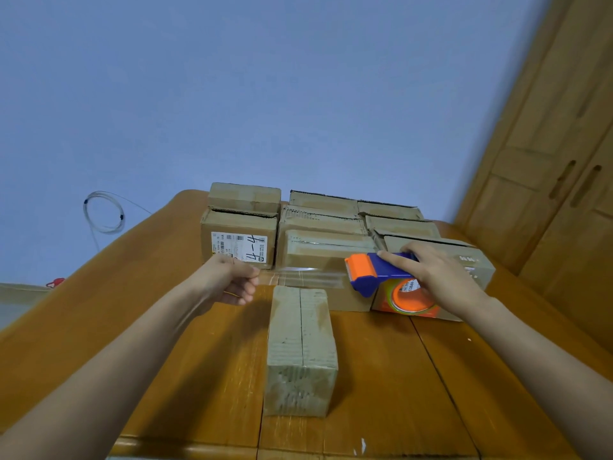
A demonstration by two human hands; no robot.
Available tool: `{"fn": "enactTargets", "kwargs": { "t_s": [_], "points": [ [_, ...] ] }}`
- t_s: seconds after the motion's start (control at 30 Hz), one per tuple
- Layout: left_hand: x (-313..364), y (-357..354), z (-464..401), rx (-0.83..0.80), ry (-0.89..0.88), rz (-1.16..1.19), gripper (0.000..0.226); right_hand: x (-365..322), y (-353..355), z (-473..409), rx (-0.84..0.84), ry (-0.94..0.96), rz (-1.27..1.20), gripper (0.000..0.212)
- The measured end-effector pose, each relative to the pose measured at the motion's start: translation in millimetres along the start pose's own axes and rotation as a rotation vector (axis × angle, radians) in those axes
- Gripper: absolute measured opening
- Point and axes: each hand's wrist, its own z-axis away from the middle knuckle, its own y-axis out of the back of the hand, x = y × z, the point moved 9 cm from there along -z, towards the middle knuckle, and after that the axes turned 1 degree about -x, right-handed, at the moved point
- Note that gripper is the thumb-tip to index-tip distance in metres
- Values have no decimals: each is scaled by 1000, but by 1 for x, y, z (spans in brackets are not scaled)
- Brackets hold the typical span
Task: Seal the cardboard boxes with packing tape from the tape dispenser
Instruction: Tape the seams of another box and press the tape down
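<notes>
Leftmost, the left hand pinched the free end of the clear tape strip, fingers curled (somewhat blurred). That strip stretched rightward above the far end of the small cardboard box standing on the wooden worktop, reaching the blue-and-orange tape dispenser. Rightmost, the right hand gripped the dispenser from above, before the stacked boxes.
</notes>
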Motion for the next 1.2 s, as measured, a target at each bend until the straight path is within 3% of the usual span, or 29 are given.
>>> {"fn": "enactTargets", "kwargs": {
  "t_s": [0.3,0.53,1.2],
  "points": [
    [-8,4,-1,35,-1,21,27,-7,-8,7,39,-13,-25,95],
    [-10,-7,-1,-28,-45,-58,28,-3,-8,9,17,0,37,101],
    [-20,-7,-13,23,-69,-148,35,-12,-10,8,108,38,76,92]
  ]
}}
